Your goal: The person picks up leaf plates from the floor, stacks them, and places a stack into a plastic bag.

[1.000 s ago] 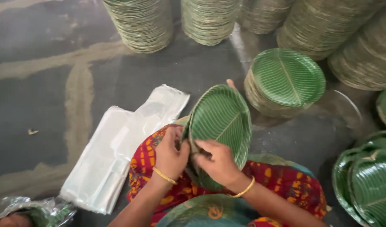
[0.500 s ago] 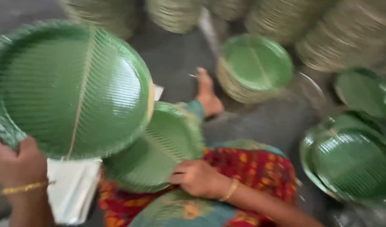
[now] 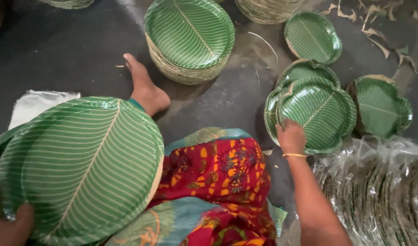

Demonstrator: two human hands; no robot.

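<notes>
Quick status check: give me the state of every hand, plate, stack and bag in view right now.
Left hand: grips the rim of a big green leaf plate, held tilted.
Right hand: on the edge of the loose plates lying on the floor.
Plate stack: upright, neat.
Single plates: flat on the floor.
Clear bag: filled with plates.
White bags: lying flat.

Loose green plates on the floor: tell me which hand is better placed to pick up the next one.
Right. The right hand already rests on the rim of the nearest loose plate, apart from anything else. The left hand is busy gripping the big leaf-patterned plate on the far side of the lap.
</notes>
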